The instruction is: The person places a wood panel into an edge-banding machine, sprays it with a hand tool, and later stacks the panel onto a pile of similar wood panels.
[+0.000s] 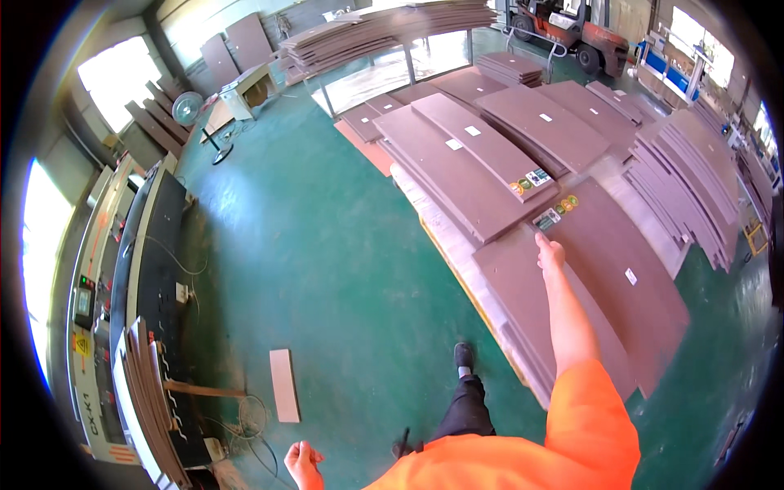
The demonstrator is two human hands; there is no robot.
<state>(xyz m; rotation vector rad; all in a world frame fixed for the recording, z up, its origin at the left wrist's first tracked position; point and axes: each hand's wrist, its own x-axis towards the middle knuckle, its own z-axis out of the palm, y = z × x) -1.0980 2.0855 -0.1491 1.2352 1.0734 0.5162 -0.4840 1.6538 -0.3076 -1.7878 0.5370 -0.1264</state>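
We see the right hand (551, 251) reaching out over the flat brown boards, with its fingers bent close together. We cannot tell if it touches or pinches anything. Our arm is stretched out long, maybe because the end with the stickers is far from our body. The left hand (304, 464) hangs low by our side, fingers curled in, and we see nothing in it.

The boards lie flat in low piles on a pale base (447, 233), we think so they stay steady. The stickers (549, 218) face up, perhaps so they are easy to see.

The big brown board (625, 302) lies just to the right of the right hand, and its stickers are just past the fingertips. Another brown board (523, 298) lies under the arm. The left hand is well apart from both, over the green floor (343, 286).
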